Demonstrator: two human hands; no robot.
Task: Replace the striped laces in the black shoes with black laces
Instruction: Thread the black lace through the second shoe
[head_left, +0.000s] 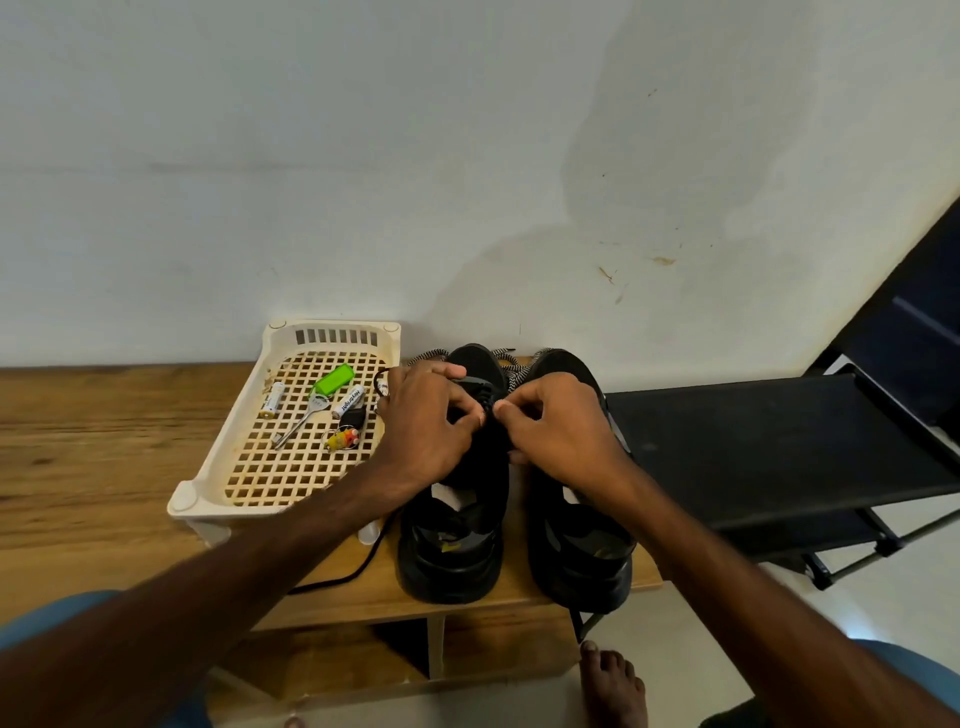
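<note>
Two black shoes stand side by side on a wooden table, toes toward the wall: the left shoe (453, 525) and the right shoe (582, 551). My left hand (423, 423) and my right hand (558, 423) meet over the left shoe's lacing area, fingers curled and pinching a black lace (485, 402). Striped black-and-white laces (511, 371) lie loose beyond the toes, near the wall. Another black lace (343, 574) trails across the table toward the front edge, left of the left shoe. My hands hide the eyelets.
A cream plastic basket (208, 483) sits left of the shoes, holding batteries (272, 399), a green tag (334, 378) with keys and a small keyring. A black shoe rack (779, 447) stands to the right. The table (78, 452) has open shelves below. A bare foot (613, 686) rests on the floor.
</note>
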